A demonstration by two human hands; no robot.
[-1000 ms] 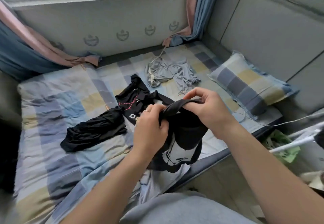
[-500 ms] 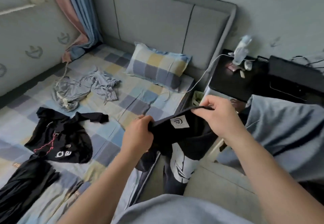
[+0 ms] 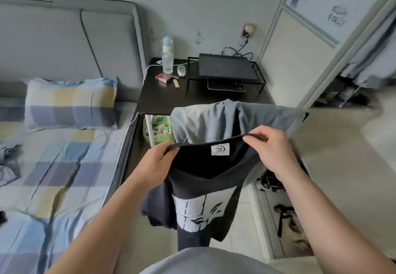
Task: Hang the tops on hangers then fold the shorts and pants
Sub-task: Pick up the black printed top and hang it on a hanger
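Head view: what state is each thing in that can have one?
top: hanging in the air, collar stretched open, on no hanger.
left hand: pinches the collar's left side.
right hand: pinches the collar's right side.
grey garment: draped, unfolded.
bottle: upright on the table.
pillow: flat on the bed.

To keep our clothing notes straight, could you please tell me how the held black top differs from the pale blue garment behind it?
Colour: the black top is dark with a white print and a neck label; the pale blue garment looks plain.
Support: the left hand and right hand grip the black top's neckline, stretching it open, while the pale blue garment lies draped over something behind, untouched.
Both are clothes hanging down.
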